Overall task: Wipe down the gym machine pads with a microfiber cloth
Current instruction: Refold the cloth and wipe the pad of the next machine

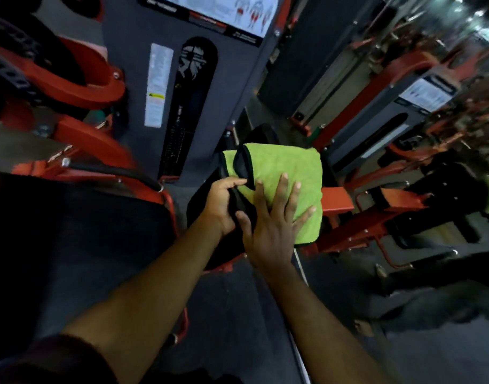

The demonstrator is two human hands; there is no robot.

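A green microfiber cloth (287, 173) with black trim lies spread over a black machine pad (210, 217) in the middle of the view. My left hand (224, 200) pinches the cloth's near left edge where the black trim folds over. Flat on the cloth's near side lies my right hand (274, 225), fingers spread and pressing down. Most of the pad is hidden beneath the cloth and both hands.
The grey weight-stack cover (188, 87) with labels stands behind the pad. Red frame arms (71, 79) curve at the left, with a large black seat pad (85, 231) below them. More red and black machines (404, 189) crowd the right. Dark floor lies below.
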